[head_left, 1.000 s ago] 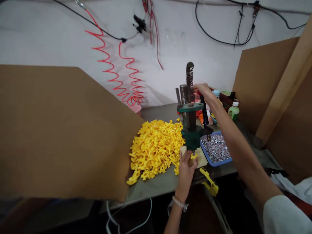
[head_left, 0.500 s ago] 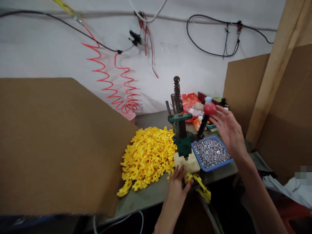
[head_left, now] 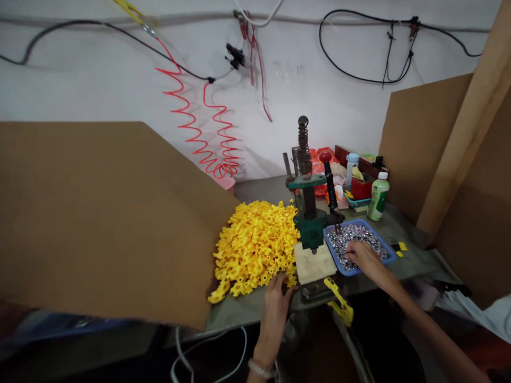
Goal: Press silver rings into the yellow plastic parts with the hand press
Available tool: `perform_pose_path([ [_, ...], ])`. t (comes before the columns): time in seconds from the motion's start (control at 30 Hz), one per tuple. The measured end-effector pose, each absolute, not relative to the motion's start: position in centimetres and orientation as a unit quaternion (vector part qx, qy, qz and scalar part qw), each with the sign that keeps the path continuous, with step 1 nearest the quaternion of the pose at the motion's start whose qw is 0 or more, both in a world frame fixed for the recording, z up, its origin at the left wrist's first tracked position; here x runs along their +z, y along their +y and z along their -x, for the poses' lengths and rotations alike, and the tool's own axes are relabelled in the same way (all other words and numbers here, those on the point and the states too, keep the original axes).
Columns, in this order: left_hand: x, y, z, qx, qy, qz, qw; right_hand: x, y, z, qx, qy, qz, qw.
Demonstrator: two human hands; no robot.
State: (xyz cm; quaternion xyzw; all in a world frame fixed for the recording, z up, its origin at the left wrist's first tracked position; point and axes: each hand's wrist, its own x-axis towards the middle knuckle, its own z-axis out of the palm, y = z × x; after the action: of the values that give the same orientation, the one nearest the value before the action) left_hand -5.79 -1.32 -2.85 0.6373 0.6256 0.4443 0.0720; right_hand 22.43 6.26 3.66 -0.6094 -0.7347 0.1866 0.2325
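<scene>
1. Yellow clamp-like part [head_left: 340, 304] hangs off the bench front edge at approx 6 o'clock from the press, just below the beige block.
2. L hand [head_left: 276, 290] sits at the near edge of the yellow plastic parts pile [head_left: 255, 244], fingers curled down onto pieces at the pile's 5 o'clock corner. Whether it actually pinches one: can't tell, fingertips hidden among the parts.
3. R hand [head_left: 361, 254] is in the blue tray [head_left: 389, 250], fingers bent down and bunched onto the small silver metal pieces [head_left: 353, 234]. Grip on any single piece too small to make out.
4. Beige block [head_left: 313, 263] lies btw the two hands, top bare, directly under the green press [head_left: 310, 223]. Tray touches the block's 3 o'clock side; pile is at its 9 o'clock.
5. Press lever w/ red knob [head_left: 324, 156] stands up nearly vertical, no hand on it. Spring [head_left: 303, 141] on top of the press column.
6. Green bottle w/ white cap [head_left: 377, 196] at approx 1 o'clock from the tray, upright. Red box [head_left: 361, 187] and clutter just beside it, at 12 o'clock from the tray.
7. Big cardboard sheet [head_left: 99, 213] covers the left, its edge overlapping the pile at 9 o'clock.
8. Far wall: red coiled hose [head_left: 191, 122] at 11 o'clock, black cables [head_left: 359, 74] at 1 o'clock.
</scene>
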Motion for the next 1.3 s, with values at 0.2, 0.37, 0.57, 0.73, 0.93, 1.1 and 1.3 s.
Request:
perform_pose_path([
  [0.2,-0.2,-1.6,5.8,0.494,0.656,-0.56,0.11,2.7,7.8,-23.3,0.247,-0.709,0.575,0.325],
  [0.37,2.0,-1.4,4.1,0.503,0.609,-0.596,0.146,1.9,8.8,-23.9,0.333,-0.658,0.531,0.417],
  [0.57,2.8,-0.1,1.2,0.458,0.599,-0.651,0.091,1.8,9.3,-24.2,0.392,-0.61,0.498,0.475],
  [0.73,2.9,0.1,-0.4,0.392,0.61,-0.688,0.011,2.7,8.3,-24.0,0.376,-0.619,0.49,0.484],
  [0.93,1.7,0.5,-2.2,0.449,0.61,-0.652,0.045,4.2,5.9,-19.8,0.383,-0.684,0.457,0.421],
  [1.1,0.5,1.2,-2.9,0.483,0.603,-0.629,0.079,4.9,6.9,-15.9,0.417,-0.715,0.443,0.345],
  [1.3,0.8,0.8,-3.0,0.49,0.594,-0.631,0.087,5.9,6.9,-15.4,0.371,-0.73,0.471,0.329],
])
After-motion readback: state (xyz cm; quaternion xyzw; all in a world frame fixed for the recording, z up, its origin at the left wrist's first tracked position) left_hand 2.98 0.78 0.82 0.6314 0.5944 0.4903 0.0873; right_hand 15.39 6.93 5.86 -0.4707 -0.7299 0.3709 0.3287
